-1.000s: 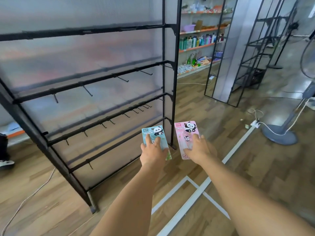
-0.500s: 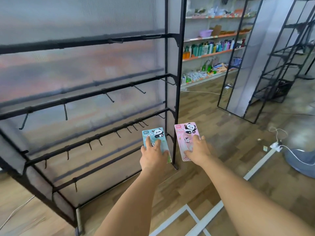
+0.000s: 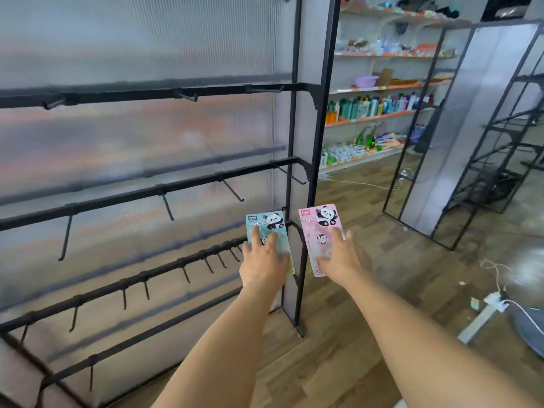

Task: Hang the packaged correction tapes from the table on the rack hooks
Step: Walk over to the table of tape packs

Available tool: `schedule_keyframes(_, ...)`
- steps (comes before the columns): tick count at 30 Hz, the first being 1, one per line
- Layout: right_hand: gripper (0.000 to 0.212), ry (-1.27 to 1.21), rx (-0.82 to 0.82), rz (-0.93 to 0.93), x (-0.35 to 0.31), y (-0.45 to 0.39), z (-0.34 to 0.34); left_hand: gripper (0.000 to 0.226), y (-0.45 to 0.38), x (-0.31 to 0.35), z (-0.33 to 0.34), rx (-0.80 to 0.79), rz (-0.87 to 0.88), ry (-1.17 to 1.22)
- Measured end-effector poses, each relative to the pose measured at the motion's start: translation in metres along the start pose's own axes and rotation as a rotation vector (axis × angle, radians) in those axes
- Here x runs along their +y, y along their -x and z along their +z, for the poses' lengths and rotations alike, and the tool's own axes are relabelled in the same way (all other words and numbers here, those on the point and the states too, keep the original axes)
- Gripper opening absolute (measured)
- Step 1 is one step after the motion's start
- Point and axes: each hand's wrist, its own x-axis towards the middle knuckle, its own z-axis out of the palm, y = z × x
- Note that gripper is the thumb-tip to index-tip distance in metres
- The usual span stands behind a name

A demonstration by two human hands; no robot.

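A black metal display rack [image 3: 319, 119] with a frosted ribbed back panel [image 3: 141, 39] fills the left of the view; its horizontal bars carry rows of bare black hooks [image 3: 167, 206], closely spaced on the third bar down. The rack's right upright stands directly behind and between the two held packages. To the right, across the wood-pattern floor [image 3: 368, 290], a store shelf [image 3: 379, 113] with orange edging holds bottles and mixed goods; their labels are too small to read. A second black rack [image 3: 500, 136] stands at far right, and a white cable and power strip [image 3: 497, 300] lie on the floor beside a grey fan base [image 3: 530, 331]. The left hand [image 3: 263, 266] grips a teal correction tape package [image 3: 269, 231], fingers spread over its front, in front of the right end of the crowded hook bar. The right hand [image 3: 341, 257] grips a pink correction tape package [image 3: 319, 231] just right of the upright. Both cards show a cartoon panda and the word "PANDA"; a small top-corner logo is illegible. Neither package is on a hook.
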Motion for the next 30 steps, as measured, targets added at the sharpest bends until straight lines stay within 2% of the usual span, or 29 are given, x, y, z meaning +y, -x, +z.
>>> schedule_keyframes(8, 0.067, 0.006, 0.007, -0.070, 0.013, -0.084, 0.000, 0.045, -0.060, 0.022, 0.015, 0.042, -0.048, -0.005)
schedule_keyframes(13, 0.066, 0.009, 0.000, -0.181, 0.030, -0.136, -0.002, 0.045, -0.090, 0.046, 0.031, 0.105, -0.106, 0.013)
schedule_keyframes(17, 0.073, 0.013, 0.018, -0.274, 0.040, -0.172, -0.001, 0.046, -0.108, 0.065, 0.042, 0.146, -0.153, 0.006)
schedule_keyframes(22, 0.075, -0.028, 0.079, -0.382, 0.035, -0.200, -0.010, 0.045, -0.124, 0.079, 0.032, 0.211, -0.194, -0.041)
schedule_keyframes(26, 0.079, -0.154, 0.134, -0.445, 0.024, -0.216, -0.016, 0.045, -0.135, 0.092, 0.014, 0.295, -0.177, -0.054)
schedule_keyframes(30, 0.083, -0.230, 0.261, -0.540, 0.006, -0.219, -0.036, 0.047, -0.139, 0.095, -0.005, 0.409, -0.151, -0.101)
